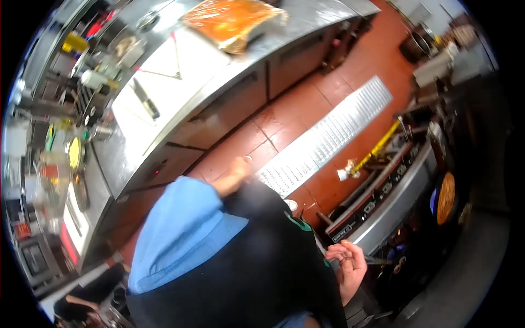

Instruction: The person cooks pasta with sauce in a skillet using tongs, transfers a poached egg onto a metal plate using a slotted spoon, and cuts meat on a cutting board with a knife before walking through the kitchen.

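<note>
My left hand [236,172], at the end of a blue sleeve [180,224], is held out in front of me over the tiled floor. It is smeared by motion, so I cannot make out its fingers or anything in them. My right hand [348,269] is beside my dark apron [262,268], near the front edge of the stove [391,188]. Its fingers are loosely bent and partly apart, and nothing shows in them. On the stove, a round orange-brown item [446,198] sits next to a blue flame [433,202].
A steel counter [311,22] carries a white cutting board [202,60], a knife [146,99] and a plastic-wrapped orange package [229,22]. A pale perforated strip [328,136] lies along the red floor [290,128]. Another person [82,300] appears at lower left.
</note>
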Action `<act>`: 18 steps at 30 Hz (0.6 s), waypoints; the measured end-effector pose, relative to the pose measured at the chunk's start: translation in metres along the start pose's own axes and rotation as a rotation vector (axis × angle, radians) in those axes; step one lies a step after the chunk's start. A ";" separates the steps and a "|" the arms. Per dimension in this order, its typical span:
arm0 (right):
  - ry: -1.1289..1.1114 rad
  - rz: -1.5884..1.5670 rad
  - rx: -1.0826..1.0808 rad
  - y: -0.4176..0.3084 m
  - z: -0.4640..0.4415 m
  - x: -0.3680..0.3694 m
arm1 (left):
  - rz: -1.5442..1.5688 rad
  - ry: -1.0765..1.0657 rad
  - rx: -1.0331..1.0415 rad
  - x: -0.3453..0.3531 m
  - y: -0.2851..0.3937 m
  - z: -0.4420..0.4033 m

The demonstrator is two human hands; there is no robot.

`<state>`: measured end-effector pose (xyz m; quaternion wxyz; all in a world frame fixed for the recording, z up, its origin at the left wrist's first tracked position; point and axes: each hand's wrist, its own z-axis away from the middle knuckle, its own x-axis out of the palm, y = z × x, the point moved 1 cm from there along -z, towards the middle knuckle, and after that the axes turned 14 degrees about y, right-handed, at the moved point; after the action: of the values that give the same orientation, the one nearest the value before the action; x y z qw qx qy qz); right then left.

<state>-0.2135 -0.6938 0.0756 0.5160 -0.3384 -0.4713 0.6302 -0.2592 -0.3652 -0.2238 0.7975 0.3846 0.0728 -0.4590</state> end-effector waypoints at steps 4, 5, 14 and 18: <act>-0.080 0.076 -0.038 -0.012 -0.017 0.071 | -0.075 0.994 0.325 -0.171 0.028 -0.023; -0.101 0.099 -0.024 -0.011 -0.021 0.095 | 0.008 1.074 0.286 -0.210 0.031 -0.034; -0.373 0.194 0.090 -0.020 -0.051 0.266 | -0.112 0.861 0.221 -0.393 0.034 -0.149; -0.405 0.208 0.165 -0.017 -0.065 0.297 | 0.523 0.902 0.182 -0.388 0.038 -0.136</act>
<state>-0.2193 -0.3901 0.0882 0.3692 -0.2087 -0.4748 0.7711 -0.4173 0.0004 -0.1149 0.7383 0.6168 0.2701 -0.0380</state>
